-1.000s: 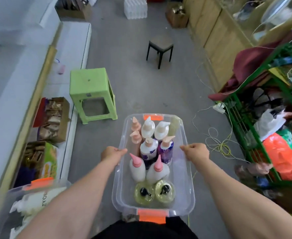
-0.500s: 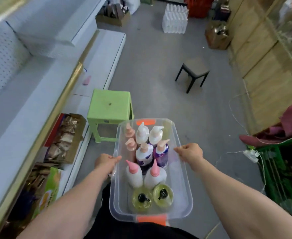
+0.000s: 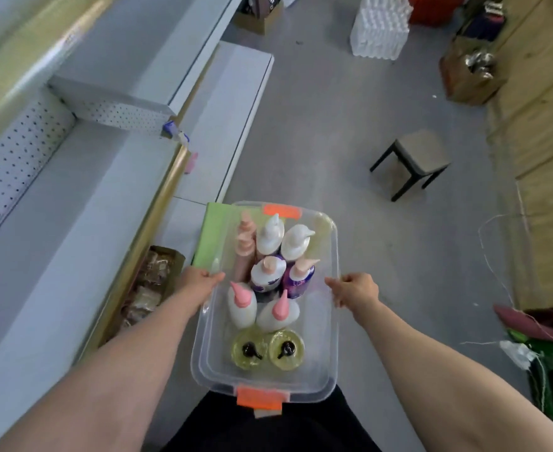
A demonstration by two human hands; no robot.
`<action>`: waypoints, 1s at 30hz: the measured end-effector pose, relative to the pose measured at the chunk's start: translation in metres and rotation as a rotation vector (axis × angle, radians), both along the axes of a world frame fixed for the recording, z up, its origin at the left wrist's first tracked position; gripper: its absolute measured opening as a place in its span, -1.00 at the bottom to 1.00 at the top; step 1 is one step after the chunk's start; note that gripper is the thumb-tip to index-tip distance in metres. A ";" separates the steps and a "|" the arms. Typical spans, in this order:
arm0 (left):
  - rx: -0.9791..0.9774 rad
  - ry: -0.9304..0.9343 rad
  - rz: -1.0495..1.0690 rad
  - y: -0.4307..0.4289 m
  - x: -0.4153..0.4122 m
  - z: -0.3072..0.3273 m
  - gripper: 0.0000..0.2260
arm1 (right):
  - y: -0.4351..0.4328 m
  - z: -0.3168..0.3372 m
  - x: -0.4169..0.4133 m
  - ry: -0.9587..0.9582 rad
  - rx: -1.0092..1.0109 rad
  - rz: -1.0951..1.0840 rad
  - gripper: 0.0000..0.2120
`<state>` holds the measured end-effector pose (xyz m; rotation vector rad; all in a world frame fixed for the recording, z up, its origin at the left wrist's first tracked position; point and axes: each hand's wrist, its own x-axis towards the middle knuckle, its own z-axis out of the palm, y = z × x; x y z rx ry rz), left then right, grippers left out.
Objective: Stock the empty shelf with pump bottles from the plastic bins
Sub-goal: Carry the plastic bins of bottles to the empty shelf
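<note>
My left hand (image 3: pixel 200 283) grips the left long rim of the clear plastic bin (image 3: pixel 317 370), fingers curled over the edge. My right hand (image 3: pixel 355 288) pinches the opposite rim, so the bin is held up in front of my waist, above the grey floor. The pump bottles (image 3: pixel 270 238) stand upright inside, packed close: two yellow with black pumps nearest me, then white with pink pumps, one purple, pale pink at the far end. There's an orange latch (image 3: pixel 259 397) on the near end. The white shelf (image 3: pixel 56 223) runs along my left. A green stool (image 3: pixel 216 233) shows behind the bin's far-left corner, and a black-legged stool (image 3: pixel 415 161) stands well apart.
</note>
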<state>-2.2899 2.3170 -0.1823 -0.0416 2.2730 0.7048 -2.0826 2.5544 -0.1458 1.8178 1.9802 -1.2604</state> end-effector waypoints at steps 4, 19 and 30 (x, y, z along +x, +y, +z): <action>-0.044 0.064 -0.007 0.029 -0.058 0.004 -0.58 | 0.034 -0.020 -0.066 0.038 -0.024 0.020 -0.69; -0.045 0.113 0.025 0.045 -0.163 -0.077 -0.62 | 0.065 -0.099 -0.174 0.117 -0.081 0.021 -0.69; -0.017 0.122 0.094 0.049 -0.143 -0.060 -0.80 | 0.048 -0.084 -0.177 -0.078 0.033 0.259 -0.73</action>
